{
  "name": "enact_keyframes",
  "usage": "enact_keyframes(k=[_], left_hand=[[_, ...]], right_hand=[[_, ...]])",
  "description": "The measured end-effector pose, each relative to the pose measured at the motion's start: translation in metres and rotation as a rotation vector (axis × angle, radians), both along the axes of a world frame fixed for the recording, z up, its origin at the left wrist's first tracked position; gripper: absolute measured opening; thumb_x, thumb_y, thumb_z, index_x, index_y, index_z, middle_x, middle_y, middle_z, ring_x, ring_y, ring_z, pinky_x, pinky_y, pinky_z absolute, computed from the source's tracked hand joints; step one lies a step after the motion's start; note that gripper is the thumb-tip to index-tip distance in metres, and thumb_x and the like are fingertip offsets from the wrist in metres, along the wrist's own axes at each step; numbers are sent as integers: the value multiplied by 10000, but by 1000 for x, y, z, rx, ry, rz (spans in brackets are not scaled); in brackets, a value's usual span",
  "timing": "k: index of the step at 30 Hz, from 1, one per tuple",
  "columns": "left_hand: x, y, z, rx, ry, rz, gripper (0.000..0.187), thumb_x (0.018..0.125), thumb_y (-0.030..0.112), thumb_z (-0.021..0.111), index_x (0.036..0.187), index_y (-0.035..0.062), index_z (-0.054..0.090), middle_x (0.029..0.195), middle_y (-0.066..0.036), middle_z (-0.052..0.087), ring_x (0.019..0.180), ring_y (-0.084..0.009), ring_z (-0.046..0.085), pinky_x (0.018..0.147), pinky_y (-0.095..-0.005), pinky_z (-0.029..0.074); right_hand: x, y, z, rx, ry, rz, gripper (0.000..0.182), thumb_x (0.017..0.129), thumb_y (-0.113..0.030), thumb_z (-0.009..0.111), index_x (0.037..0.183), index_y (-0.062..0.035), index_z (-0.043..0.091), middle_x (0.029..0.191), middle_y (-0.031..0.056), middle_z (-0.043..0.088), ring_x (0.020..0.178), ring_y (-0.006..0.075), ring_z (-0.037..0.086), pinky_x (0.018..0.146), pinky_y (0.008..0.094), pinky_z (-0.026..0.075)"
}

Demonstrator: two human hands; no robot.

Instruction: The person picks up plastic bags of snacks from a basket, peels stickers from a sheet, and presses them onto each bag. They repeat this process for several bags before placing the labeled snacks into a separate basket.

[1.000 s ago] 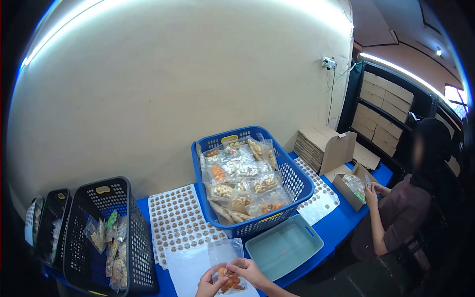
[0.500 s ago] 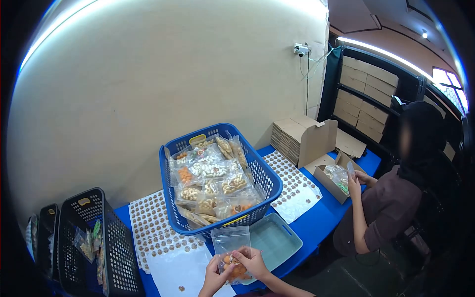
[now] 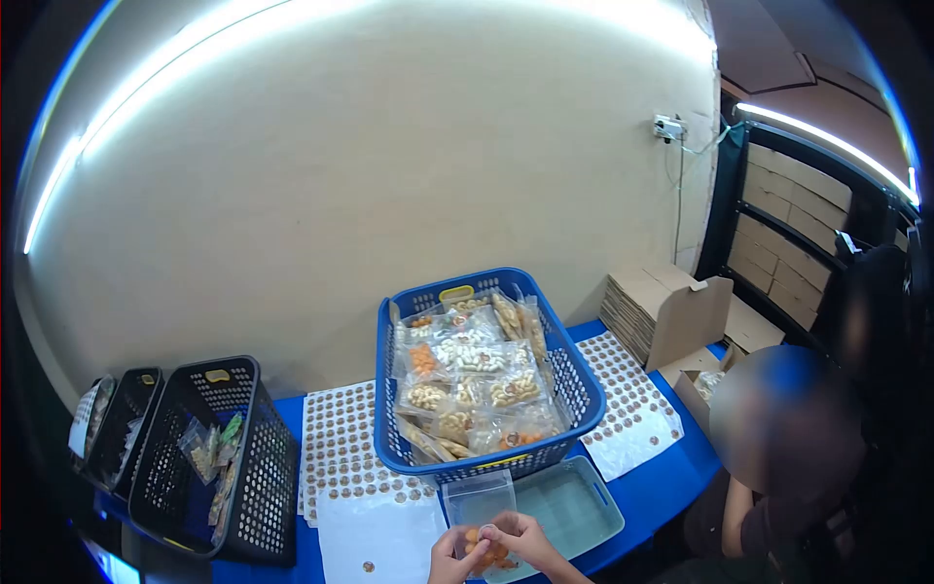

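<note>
A clear zip bag (image 3: pixel 480 497) with orange pieces in its lower part is held between my two hands, near the bottom of the view. My left hand (image 3: pixel 455 557) grips its left side. My right hand (image 3: pixel 523 541) is closed on its right side, thumb over a round sticker on the front. Just beyond stands a blue basket (image 3: pixel 394 443) heaped with clear bags of white, tan and orange snacks. A green tray (image 3: pixel 595 521) lies beside and partly behind my right hand. Left of the bag is a sticker sheet (image 3: pixel 375 535) with one round sticker near its lower edge.
Black baskets (image 3: pixel 268 487) holding some bags stand at the left. Another sticker sheet (image 3: pixel 632 409) lies right of the blue basket. Folded cardboard (image 3: pixel 632 316) and an open box (image 3: pixel 696 394) are farther right, beside a co-worker (image 3: pixel 739 511) in dark clothes.
The view has turned left, so the basket, tray and co-worker appear farther right and lower. Both hands still hold the bag of orange pieces.
</note>
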State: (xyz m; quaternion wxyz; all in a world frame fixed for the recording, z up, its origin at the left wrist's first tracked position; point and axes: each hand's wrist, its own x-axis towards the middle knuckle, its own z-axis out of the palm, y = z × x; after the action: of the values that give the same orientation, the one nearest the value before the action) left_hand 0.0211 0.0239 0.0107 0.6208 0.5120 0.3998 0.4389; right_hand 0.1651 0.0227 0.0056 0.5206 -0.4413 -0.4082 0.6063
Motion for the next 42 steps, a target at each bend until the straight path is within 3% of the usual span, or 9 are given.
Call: enact_keyframes(k=[3,12,14,26,29,32,36,40,42], left_hand=[[-2,2,-4,237,128,43,178,751,96,604,891,20,523,744,-16,553,648,-69,505,543,-190,416],[-5,9,0,65,10,171,167,800,172,554,774,7,564,681,2,538,628,-61,474,539,-206,401],[-3,11,-10,186,13,258,172,806,177,546,760,12,562,661,8,531,584,-47,444,503,-193,377],[-6,26,-2,226,68,71,135,781,147,567,785,13,557,669,-3,535,575,-47,461,497,-185,383],[2,24,-31,15,-2,103,121,784,126,556,810,9,544,712,-28,562,588,-63,511,493,-195,416],[10,33,-70,143,47,142,124,791,129,547,822,10,534,731,-47,574,589,-77,540,483,-200,436],[15,20,-6,292,251,-36,145,810,156,531,819,12,543,734,-15,557,673,-79,537,574,-210,438],[32,13,-17,97,52,45,166,778,178,575,787,18,531,650,20,483,593,-52,449,516,-198,380],[28,7,-21,92,244,56,188,768,185,590,797,9,530,665,11,496,618,-54,466,532,-194,388]], right_hand=[[-2,2,-4,-21,79,23,181,762,-186,607,806,-18,555,715,9,570,631,60,526,545,192,422],[4,4,-2,5,46,177,148,757,-148,608,817,-17,573,812,31,581,747,81,534,657,210,420],[-11,0,0,107,73,68,144,757,-137,610,812,-31,530,755,19,559,673,72,519,575,209,424],[-19,-2,-29,70,16,-84,200,738,-101,616,899,-8,543,813,26,568,713,95,531,621,224,443],[-15,-5,-39,58,51,-129,185,748,-110,611,893,-15,547,813,23,567,713,93,530,614,217,439],[-3,-8,-3,25,120,-84,174,756,-113,604,892,-20,548,806,23,570,710,93,529,600,209,437],[7,-4,-12,161,80,-144,131,760,-108,597,841,-13,555,751,35,576,664,101,538,573,220,446],[15,-3,-14,116,86,-156,84,762,-88,586,777,-7,565,693,45,578,630,109,544,560,234,454],[16,-6,1,56,102,-161,73,761,-75,581,758,-3,570,676,51,580,600,111,543,541,235,454]])
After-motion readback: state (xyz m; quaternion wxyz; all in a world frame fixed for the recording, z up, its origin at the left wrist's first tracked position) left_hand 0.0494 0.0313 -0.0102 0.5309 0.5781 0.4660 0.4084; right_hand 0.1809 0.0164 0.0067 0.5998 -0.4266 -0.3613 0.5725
